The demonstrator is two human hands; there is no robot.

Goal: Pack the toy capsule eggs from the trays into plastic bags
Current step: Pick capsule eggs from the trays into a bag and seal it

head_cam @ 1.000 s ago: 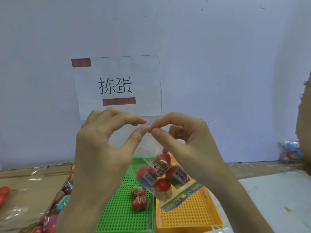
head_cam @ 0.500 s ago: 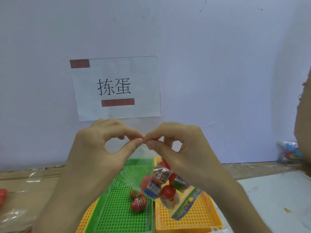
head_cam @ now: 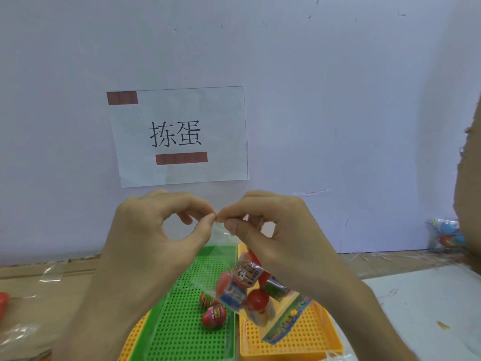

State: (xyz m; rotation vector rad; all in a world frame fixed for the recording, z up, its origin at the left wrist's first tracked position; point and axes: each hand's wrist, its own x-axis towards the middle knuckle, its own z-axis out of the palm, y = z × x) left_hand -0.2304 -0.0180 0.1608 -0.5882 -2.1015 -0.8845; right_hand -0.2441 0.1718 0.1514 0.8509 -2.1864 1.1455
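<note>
A clear plastic bag [head_cam: 256,290] with several red capsule eggs inside hangs in the air above the trays. My left hand [head_cam: 153,238] and my right hand [head_cam: 276,230] both pinch its top edge between thumb and forefinger, fingertips almost touching. Below, two red capsule eggs [head_cam: 214,313] lie on the green perforated tray [head_cam: 182,340]. A yellow perforated tray [head_cam: 307,342] sits to its right, partly hidden by the bag.
A paper sign [head_cam: 179,136] hangs on the white wall behind. Cardboard with loose clear bags [head_cam: 49,274] lies at left, a red egg [head_cam: 3,300] at the left edge. A filled bag [head_cam: 446,234] rests far right beside a cardboard box [head_cam: 471,183]. White tabletop [head_cam: 426,316] at right.
Both hands have dropped lower with the bag, still pinching its top. The view has shifted, so the piled eggs at lower left are out of sight.
</note>
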